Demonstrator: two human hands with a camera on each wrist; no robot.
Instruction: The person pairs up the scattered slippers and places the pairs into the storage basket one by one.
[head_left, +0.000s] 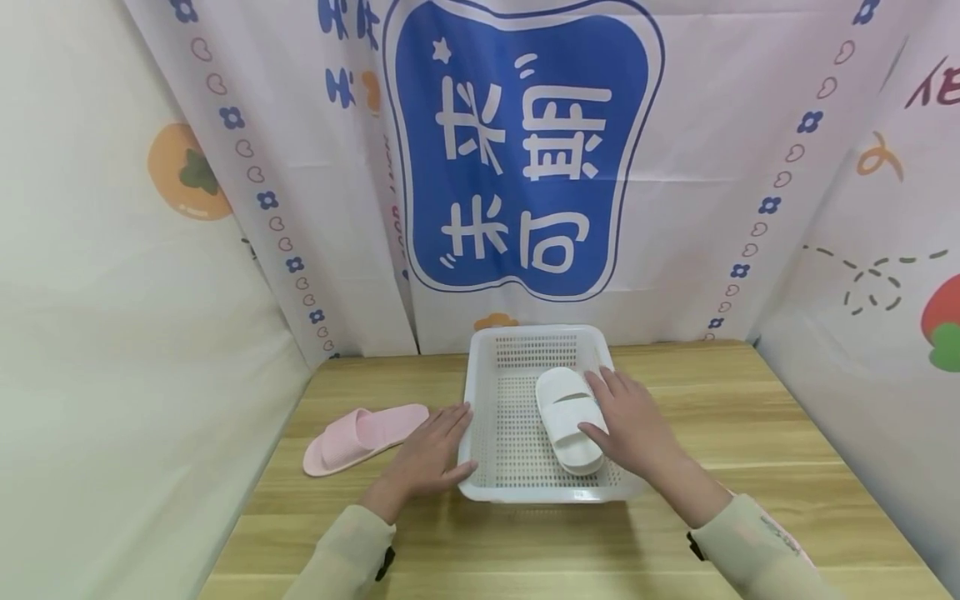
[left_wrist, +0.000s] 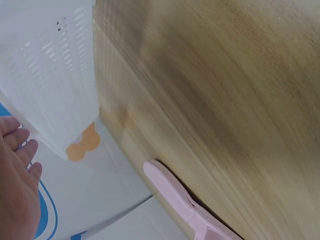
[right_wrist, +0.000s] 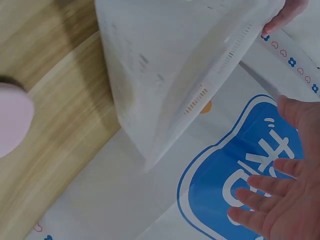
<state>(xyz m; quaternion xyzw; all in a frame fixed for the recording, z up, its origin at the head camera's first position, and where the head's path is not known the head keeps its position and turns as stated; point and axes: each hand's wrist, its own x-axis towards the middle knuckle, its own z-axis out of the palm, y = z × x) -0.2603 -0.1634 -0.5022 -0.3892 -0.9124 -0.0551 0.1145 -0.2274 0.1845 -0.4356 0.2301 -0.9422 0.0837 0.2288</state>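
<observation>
A white plastic basket [head_left: 480, 417] with perforated walls stands on the wooden table. Inside it, toward the right wall, lies a white slipper [head_left: 573, 446]; whether a second one is under it I cannot tell. My left hand [head_left: 431, 454] is at the basket's left rim, fingers extended along it. Over the right side of the basket, beside the white slipper, hovers my right hand [head_left: 637, 425]; in the right wrist view its fingers [right_wrist: 265, 185] are spread and hold nothing. A pink slipper [head_left: 363, 437] lies on the table left of the basket.
Wooden tabletop [head_left: 712, 400] surrounds the basket. A rounded pink end [right_wrist: 12, 120] of something lies right of the basket, mostly hidden by the right forearm in the head view. A printed cloth [head_left: 675, 250] hangs behind the table, with pale cloth walls at both sides.
</observation>
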